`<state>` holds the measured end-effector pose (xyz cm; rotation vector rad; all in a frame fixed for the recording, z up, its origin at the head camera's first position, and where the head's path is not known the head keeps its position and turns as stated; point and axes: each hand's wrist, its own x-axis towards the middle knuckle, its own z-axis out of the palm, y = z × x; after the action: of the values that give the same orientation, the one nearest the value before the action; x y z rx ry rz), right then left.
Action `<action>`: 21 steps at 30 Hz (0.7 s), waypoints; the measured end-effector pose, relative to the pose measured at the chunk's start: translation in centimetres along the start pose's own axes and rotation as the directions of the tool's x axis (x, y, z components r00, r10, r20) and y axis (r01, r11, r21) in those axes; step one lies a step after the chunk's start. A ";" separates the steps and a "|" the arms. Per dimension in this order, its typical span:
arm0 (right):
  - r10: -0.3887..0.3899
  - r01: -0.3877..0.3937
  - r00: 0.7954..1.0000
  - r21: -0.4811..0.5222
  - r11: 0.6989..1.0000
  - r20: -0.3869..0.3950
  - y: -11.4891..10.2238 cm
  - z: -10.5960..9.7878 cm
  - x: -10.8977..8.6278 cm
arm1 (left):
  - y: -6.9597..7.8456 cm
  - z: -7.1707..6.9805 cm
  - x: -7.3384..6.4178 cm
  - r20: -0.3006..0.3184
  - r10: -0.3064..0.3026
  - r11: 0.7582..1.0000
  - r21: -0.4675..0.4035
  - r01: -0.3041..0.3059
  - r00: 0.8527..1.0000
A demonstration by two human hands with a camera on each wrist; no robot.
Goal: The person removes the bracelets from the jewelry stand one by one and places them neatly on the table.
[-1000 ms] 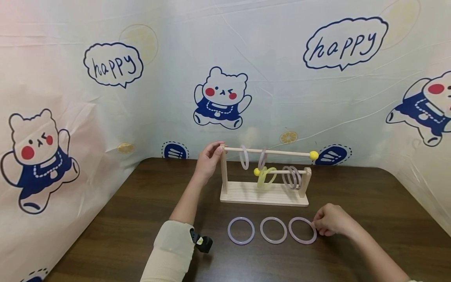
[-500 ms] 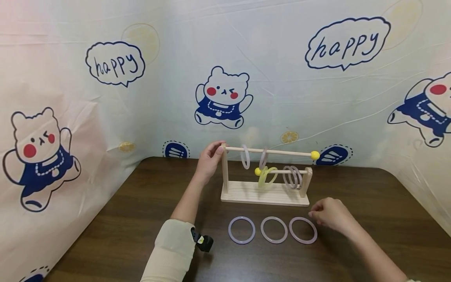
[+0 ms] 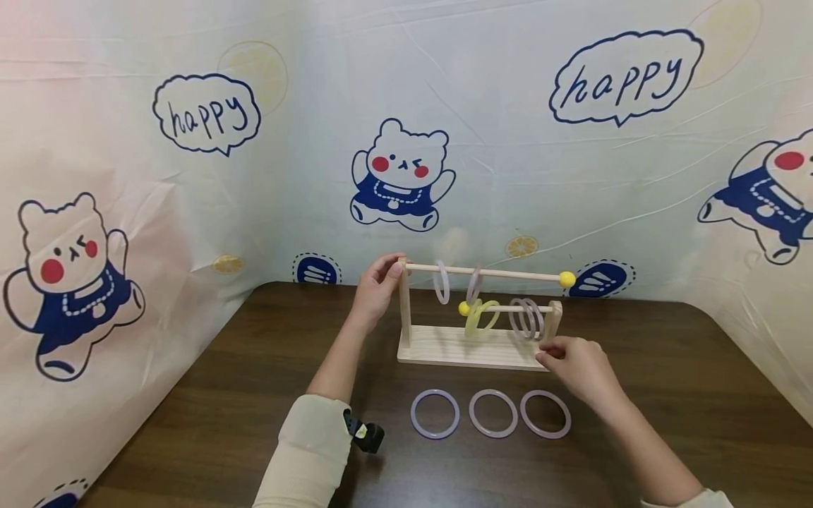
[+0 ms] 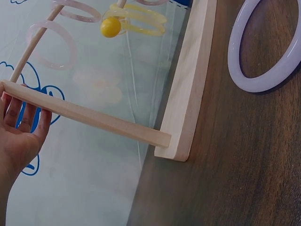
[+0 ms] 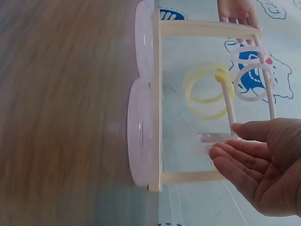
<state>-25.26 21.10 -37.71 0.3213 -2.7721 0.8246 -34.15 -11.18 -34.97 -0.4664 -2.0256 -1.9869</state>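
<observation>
At the top of the left post of a wooden ring stand (image 3: 470,354), my left hand (image 3: 375,293) grips with the thumb in front and fingers behind the post (image 4: 99,117). My right hand (image 3: 583,367) is by the stand's lower right post, overlapping the base corner in the head view. In the right wrist view, that hand's fingers are loosely bent, thumb apart, nothing between them. A whitish ring (image 3: 446,286) and a pale purple ring hang on the upper rod (image 3: 521,275). Yellow rings (image 3: 470,324) and several pale purple rings (image 3: 513,323) hang on the lower rod.
In front of the stand, a bluish-purple ring (image 3: 413,415), a paler ring (image 3: 472,414) and a pinkish-purple ring (image 3: 524,415) lie in a row on the dark wooden table (image 3: 241,423). A printed curtain (image 3: 286,176) stands behind. Yellow balls (image 3: 567,279) cap the rods.
My right hand has left the side of the rightmost ring on the table and moved up and left to the stand's right post. The left hand stays on the left post.
</observation>
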 end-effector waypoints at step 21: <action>-0.116 0.163 0.972 0.235 0.958 -0.203 -4.2 1.2 2.8 | 0.0 0.0 0.0 -0.005 -0.005 1.000 0.029 0.005 1.000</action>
<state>-26.98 16.59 -35.82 0.4541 -2.4426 1.1088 -34.12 -11.17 -34.96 -0.4498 -2.0521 -1.9568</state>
